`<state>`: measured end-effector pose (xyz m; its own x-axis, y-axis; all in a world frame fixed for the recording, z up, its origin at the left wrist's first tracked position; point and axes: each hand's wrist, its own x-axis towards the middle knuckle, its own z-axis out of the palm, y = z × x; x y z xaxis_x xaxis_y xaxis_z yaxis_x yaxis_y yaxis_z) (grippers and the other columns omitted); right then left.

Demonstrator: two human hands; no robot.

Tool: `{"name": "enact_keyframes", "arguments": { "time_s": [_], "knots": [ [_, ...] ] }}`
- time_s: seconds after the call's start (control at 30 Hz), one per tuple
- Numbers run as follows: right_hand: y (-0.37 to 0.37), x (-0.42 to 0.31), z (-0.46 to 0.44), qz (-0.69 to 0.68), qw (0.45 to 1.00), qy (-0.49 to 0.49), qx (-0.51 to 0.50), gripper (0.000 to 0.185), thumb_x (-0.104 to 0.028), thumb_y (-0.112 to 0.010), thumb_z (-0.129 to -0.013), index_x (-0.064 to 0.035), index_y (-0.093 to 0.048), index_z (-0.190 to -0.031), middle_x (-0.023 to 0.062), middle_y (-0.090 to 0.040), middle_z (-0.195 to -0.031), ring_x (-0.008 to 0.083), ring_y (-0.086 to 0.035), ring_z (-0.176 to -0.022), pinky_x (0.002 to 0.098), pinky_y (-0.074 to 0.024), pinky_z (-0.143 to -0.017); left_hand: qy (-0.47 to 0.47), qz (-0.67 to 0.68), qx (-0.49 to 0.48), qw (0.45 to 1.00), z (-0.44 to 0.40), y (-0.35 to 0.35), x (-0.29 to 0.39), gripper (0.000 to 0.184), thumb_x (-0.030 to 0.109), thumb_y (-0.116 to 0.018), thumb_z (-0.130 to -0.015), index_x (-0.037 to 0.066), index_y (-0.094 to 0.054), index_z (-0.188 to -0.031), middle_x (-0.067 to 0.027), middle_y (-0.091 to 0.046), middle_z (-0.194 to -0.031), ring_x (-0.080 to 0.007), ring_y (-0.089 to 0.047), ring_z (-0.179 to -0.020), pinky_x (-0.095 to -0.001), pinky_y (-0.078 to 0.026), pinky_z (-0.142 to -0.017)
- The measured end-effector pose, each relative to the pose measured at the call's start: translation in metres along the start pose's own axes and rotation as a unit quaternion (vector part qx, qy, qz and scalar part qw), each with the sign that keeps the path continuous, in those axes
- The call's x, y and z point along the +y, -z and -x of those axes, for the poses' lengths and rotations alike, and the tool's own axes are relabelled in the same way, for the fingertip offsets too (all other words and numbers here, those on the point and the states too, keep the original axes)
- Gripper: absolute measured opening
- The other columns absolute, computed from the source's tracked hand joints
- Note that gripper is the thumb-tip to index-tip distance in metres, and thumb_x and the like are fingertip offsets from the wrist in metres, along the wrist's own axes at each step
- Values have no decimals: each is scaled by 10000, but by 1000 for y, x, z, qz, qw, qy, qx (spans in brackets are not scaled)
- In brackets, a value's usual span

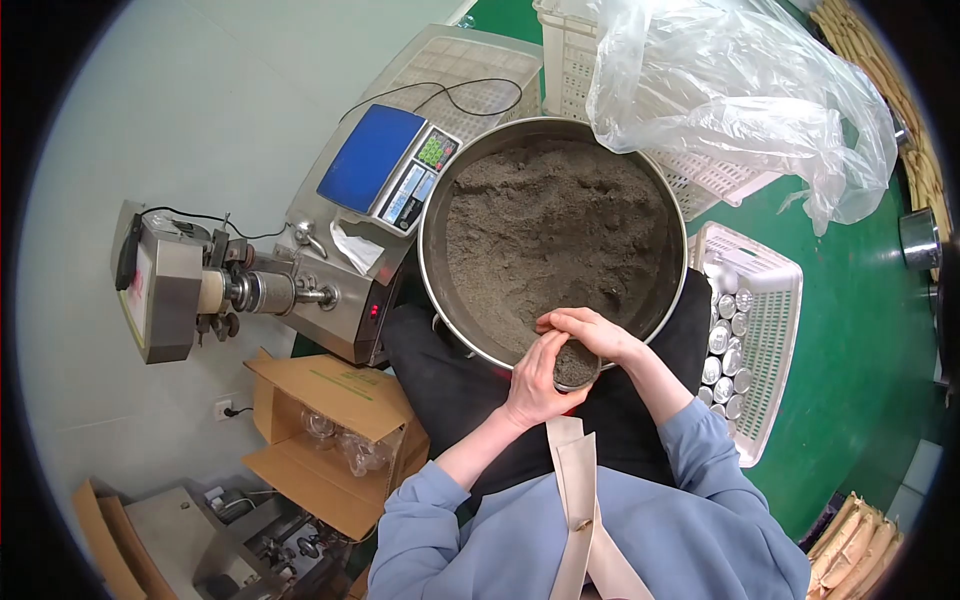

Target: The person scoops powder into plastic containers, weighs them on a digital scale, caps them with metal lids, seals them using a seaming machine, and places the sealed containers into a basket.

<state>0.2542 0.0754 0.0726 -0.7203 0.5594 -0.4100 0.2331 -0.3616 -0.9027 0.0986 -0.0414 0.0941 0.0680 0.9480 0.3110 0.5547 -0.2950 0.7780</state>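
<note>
A large round metal tub (pixel 428 268) holds grey-brown granular powder (pixel 560 230), its surface uneven and lumpy. At the tub's near edge, my left hand (pixel 540 380) is wrapped round a small round can (pixel 577 386) filled to about its rim with the same powder. My right hand (pixel 592 333) curves round the can's far and right side, fingers together near the left fingertips. Most of the can's wall is hidden by the hands.
A blue-topped digital scale (pixel 375 158) and a can-seaming machine (pixel 240 285) stand left. Right lies a white basket (pixel 785 300) of several silver-lidded cans (pixel 725 345). Plastic sheeting (pixel 750 100) covers crates at the back. An open cardboard box (pixel 340 395) sits lower left.
</note>
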Motion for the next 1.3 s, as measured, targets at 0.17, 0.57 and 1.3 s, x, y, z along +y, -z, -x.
{"name": "enact_keyframes", "arguments": {
  "time_s": [0.17,0.57,1.3],
  "knots": [
    [7,9,-11,-57,991,-124,13,413,-328,-572,-1079,28,-761,-1168,128,-753,-1177,200,-688,-1110,343,-541,-984,-38,17,-14,999,-4,3,2,861,214,-951,-645,-17,-546,-1369,-232,-666,-1292,-416,-672,-1227,-479,-560,-1062],
    [-18,60,12,-486,857,-127,114,512,-481,-467,-1133,-51,-640,-1348,113,-709,-1310,226,-683,-1191,442,-545,-1039,-75,-3,26,997,-13,12,-11,854,171,-934,-654,-19,-521,-1377,-231,-627,-1358,-433,-652,-1248,-499,-558,-1071],
    [-29,56,19,463,812,156,321,119,-118,-740,-885,-1,-720,-877,130,-723,-1007,332,-662,-1076,448,-558,-902,117,-22,283,952,-93,132,-113,882,180,-953,-695,-47,-510,-1424,-212,-637,-1335,-326,-647,-1239,-427,-508,-1086]
  ]
}}
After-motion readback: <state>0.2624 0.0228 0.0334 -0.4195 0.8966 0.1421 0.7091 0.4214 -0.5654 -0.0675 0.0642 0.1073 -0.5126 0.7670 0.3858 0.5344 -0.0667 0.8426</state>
